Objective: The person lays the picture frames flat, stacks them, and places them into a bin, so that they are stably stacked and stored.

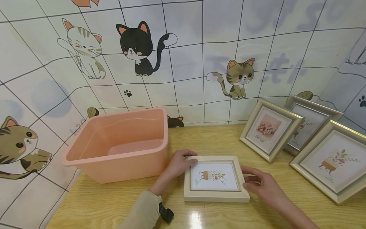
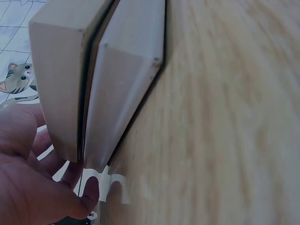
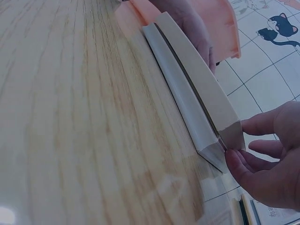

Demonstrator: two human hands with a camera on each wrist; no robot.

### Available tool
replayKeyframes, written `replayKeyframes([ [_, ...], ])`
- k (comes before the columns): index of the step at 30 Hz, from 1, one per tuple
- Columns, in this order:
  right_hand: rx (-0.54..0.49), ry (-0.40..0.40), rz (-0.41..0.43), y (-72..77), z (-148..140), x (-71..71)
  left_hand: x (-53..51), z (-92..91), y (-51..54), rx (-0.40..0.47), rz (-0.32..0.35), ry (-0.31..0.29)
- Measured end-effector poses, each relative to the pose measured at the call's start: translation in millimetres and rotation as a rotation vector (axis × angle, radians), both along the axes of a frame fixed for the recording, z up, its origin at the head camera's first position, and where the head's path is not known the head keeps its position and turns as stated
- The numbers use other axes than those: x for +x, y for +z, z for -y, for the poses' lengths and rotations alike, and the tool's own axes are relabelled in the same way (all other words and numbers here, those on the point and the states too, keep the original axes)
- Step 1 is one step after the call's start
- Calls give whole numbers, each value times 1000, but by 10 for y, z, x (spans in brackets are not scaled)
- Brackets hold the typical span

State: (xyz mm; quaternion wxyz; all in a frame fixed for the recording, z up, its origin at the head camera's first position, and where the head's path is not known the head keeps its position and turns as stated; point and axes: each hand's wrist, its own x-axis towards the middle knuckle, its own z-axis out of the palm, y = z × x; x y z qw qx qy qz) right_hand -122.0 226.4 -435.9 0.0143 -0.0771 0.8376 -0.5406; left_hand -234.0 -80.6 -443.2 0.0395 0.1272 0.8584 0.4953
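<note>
A cream picture frame [image 1: 215, 176] lies face up on the wooden table, its plant print turned sideways. In the left wrist view the cream frame [image 2: 57, 84] rests on a whitish second frame [image 2: 124, 75], a thin dark gap between them. My left hand [image 1: 180, 163] holds the far left corner, thumb over the top face. At the right edge my right hand [image 1: 263, 186] grips the cream frame; in the right wrist view its thumb [image 3: 236, 166] and forefinger are on the corner of the upper frame. The lower frame is hidden from the head view.
A pink plastic tub [image 1: 120, 165] stands left of the frames. To the right, three framed pictures stand upright: a pink-flower one [image 1: 267, 128], another partly hidden behind it [image 1: 310, 119], and a larger plant print [image 1: 334, 162]. A cat-patterned cloth [image 1: 188, 63] covers the wall behind.
</note>
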Motion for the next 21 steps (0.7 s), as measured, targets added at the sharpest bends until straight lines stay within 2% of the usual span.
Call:
replayKeyframes([
  [5, -2, 11, -13, 5, -14, -12, 10, 18, 20, 15, 34, -18],
  [14, 21, 25, -29, 54, -92, -26, 14, 4, 40, 26, 33, -14],
  [21, 55, 25, -91, 186, -245, -78, 6, 7, 32, 27, 29, -14],
])
